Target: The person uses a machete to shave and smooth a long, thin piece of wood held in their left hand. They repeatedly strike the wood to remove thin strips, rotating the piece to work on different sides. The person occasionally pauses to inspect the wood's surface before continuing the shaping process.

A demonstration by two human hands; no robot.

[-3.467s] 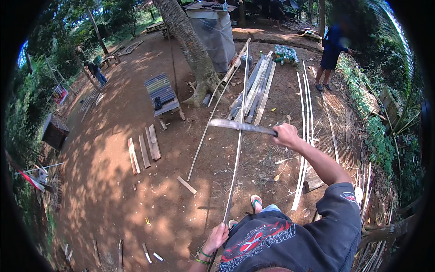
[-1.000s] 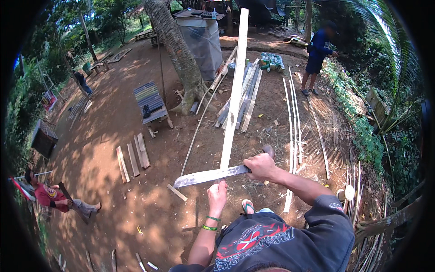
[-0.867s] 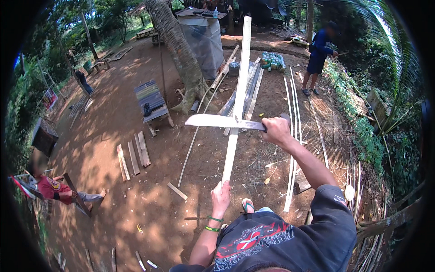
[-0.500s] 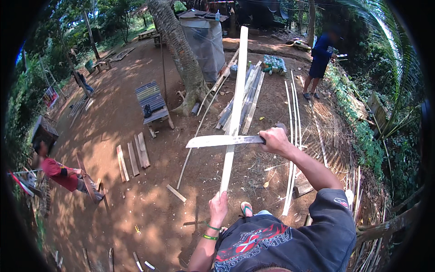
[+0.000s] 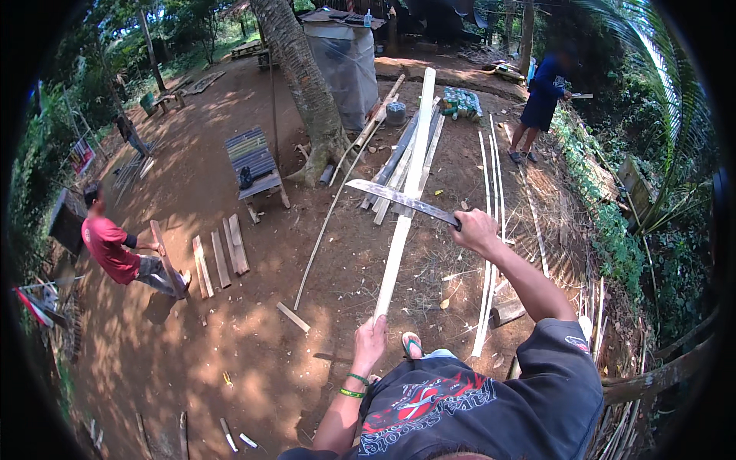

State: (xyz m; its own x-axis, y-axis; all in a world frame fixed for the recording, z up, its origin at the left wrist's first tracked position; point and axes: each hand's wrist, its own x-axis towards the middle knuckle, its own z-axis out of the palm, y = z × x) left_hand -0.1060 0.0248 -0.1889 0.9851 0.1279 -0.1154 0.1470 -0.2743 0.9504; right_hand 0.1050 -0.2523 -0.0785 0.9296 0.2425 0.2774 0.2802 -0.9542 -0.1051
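Several items, largest first, set on a dirt yard (image 5: 230, 360) of reddish earth under patchy shade.

Palm trunk (image 5: 303, 84): thick, rising from the ground left of centre, with a grey sheeted structure (image 5: 349, 65) just beside it.

Bamboo strip (image 5: 405, 203): long, pale, flat, running from the left hand away toward the stacked poles; its near end is at the hand, its far end points up the frame. Compared with half a second ago it lies at much the same angle.

Stack of bamboo poles (image 5: 399, 157): lying behind the strip, near the trunk's base. Thin split lengths (image 5: 491, 230) lie on the ground to the right.

Slatted bench (image 5: 255, 161): striped, left of the trunk.

Short planks (image 5: 218, 261): a few side by side on the earth, near a crouching person in a red shirt (image 5: 111, 249), who was farther left and lower earlier. A second person in blue (image 5: 543, 100) stands at the far right.

Machete (image 5: 402, 201): long blade crossing over the strip, tip to the left; whether it touches the strip cannot be told. It sits slightly higher and more tilted than half a second ago.

Right hand (image 5: 475, 230): fist closed round the machete's handle, arm extended.

Left hand (image 5: 371, 341): fingers wrapped on the strip's near end, green bands at the wrist.
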